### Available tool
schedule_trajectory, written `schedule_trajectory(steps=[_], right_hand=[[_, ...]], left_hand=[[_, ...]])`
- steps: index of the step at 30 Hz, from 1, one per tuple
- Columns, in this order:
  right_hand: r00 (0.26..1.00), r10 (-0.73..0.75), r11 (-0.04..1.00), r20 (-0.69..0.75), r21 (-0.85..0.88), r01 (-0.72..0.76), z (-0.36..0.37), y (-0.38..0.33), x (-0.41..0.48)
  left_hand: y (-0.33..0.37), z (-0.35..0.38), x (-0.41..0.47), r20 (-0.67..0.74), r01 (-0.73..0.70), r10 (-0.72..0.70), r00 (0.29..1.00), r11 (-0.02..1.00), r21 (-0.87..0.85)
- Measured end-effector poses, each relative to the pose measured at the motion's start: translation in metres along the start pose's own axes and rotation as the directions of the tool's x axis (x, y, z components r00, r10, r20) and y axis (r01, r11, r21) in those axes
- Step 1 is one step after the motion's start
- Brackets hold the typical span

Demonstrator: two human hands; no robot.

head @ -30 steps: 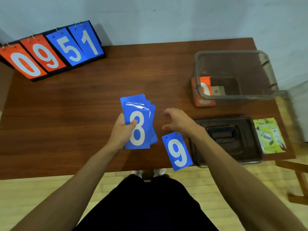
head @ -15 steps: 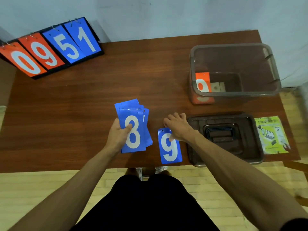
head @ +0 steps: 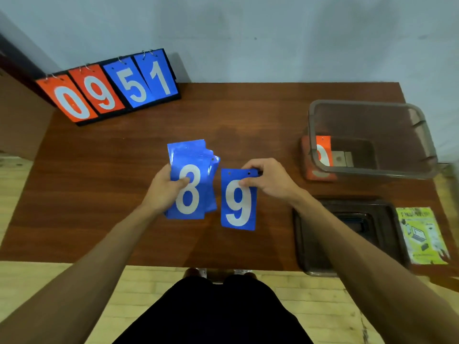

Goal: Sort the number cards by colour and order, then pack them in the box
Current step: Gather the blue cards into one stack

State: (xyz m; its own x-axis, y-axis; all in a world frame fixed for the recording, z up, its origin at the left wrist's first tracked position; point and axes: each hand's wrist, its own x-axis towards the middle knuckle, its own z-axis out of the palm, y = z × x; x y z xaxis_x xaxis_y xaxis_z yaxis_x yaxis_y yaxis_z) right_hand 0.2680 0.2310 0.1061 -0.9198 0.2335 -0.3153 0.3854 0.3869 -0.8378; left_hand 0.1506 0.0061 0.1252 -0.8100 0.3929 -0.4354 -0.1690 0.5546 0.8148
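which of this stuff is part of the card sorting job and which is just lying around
Job: blue 9 card in the right hand; blue stack topped by the 8 in the left hand; clear box; orange cards in it.
Lying about: green leaflet; dark lid; flip scoreboard at the back.

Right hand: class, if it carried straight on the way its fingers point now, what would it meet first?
Probably the blue stack topped by the 8, gripped in the left hand. The right hand, pinching the 9 card, points leftward at it; heights are hard to judge.
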Motion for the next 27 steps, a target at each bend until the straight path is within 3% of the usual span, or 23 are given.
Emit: schedule_trajectory(steps=[3, 8, 12, 14, 18, 22, 24, 27], right_hand=[[0.993, -0.007, 0.993, -0.117, 0.119, 0.021, 0.019, -0.024, 0.008], [0.916, 0.083, 0.984, -0.393, 0.177, -0.013, 0.056, -0.066, 0.021], [0.879, 0.166, 0.971, -0.447, 0.228, -0.068, 0.092, -0.092, 0.033], [0.854, 0.181, 0.967, -0.489, 0.248, -0.063, 0.108, -0.105, 0.04], [0.822, 0.201, 0.952, -0.533, 0.304, -0.036, 0.133, -0.127, 0.052], [0.754, 0.316, 0.906, -0.575, 0.42, -0.059, 0.144, -0.125, 0.055], [0.817, 0.345, 0.86, -0.461, 0.505, -0.078, 0.146, -0.118, 0.046], [0.913, 0.254, 0.853, -0.321, 0.519, -0.055, 0.154, -0.11, 0.035]], left_hand=[[0.002, -0.001, -0.009, 0.026, 0.078, -0.075, 0.997, 0.977, -0.197], [-0.002, -0.019, -0.01, 0.089, 0.134, -0.112, 0.99, 0.943, -0.304], [-0.003, -0.037, 0.0, 0.102, 0.143, -0.114, 0.988, 0.928, -0.346], [-0.003, -0.044, 0.003, 0.109, 0.086, -0.046, 0.993, 0.915, -0.395], [-0.013, -0.057, 0.013, 0.075, -0.062, 0.091, 0.993, 0.943, -0.327], [-0.022, -0.065, 0.034, 0.005, 0.017, -0.016, 1.0, 0.886, -0.463], [-0.026, -0.066, 0.045, -0.015, 0.061, -0.08, 0.997, 0.859, -0.508], [-0.031, -0.056, 0.055, 0.003, 0.125, -0.143, 0.99, 0.853, -0.507]])
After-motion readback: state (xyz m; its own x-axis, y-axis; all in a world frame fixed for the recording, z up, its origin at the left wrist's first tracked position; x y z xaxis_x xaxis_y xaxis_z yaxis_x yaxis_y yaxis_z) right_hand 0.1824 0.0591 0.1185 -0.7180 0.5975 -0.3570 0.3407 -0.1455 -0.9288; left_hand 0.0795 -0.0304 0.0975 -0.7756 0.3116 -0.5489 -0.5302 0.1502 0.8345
